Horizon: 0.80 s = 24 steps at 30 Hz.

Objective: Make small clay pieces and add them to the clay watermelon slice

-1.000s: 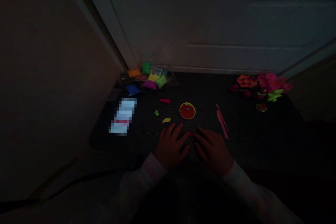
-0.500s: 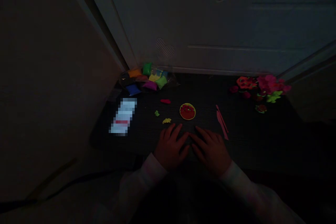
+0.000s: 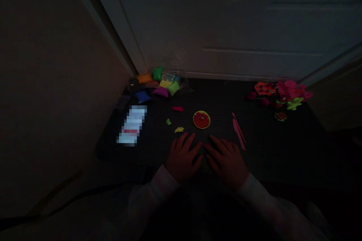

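My left hand (image 3: 181,159) lies palm down at the near part of the dark table, its fingers spread. Opposite it, my right hand (image 3: 227,161) rests in the same way, fingers stretched toward the left hand. The two index fingertips meet over a tiny bit of red modelling clay (image 3: 202,143), mostly hidden by them. Just beyond the fingers lies a round yellow-rimmed clay disc (image 3: 201,120) with a red filling and small green bits. To its left are a yellow clay piece (image 3: 179,130), a green clay piece (image 3: 169,122) and a red clay lump (image 3: 178,109).
Pink modelling tools (image 3: 239,133) lie right of my hands. A lit phone (image 3: 132,125), blurred out, is at the left. Bagged coloured clay packs (image 3: 161,91) sit at the back left. Pink, red and green clay shapes (image 3: 288,89) cluster at the back right, before a white door (image 3: 215,26).
My right hand has shifted slightly left, so its index fingertip now meets the left one. The red clay bit between them is more covered. My left hand stays nearly still.
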### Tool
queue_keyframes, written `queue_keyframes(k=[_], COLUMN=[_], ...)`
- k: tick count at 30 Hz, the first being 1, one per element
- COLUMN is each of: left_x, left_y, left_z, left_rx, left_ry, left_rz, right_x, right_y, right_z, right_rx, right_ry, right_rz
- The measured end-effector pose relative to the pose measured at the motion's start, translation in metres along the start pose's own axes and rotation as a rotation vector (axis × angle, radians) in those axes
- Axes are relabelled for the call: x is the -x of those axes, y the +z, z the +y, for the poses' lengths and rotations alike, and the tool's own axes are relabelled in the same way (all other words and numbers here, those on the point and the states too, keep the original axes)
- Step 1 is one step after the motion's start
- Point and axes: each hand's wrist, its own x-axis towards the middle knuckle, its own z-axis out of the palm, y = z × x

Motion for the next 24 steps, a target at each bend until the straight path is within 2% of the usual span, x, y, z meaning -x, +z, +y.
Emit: queue_keyframes(k=[11, 24], left_x=[0.0008, 0.0017], left_y=[0.0005, 0.0021], left_z=[-0.0009, -0.0006], left_rx=[0.011, -0.008], left_ry=[-0.016, -0.02], left_rz=[0.027, 0.063], right_x=[-0.0005, 0.0001], right_y=[-0.0007, -0.0001], right_z=[-0.0003, 0.0008], right_rx=[0.002, -0.005], right_ry=[0.01, -0.001], right_rz=[-0.035, -0.003])
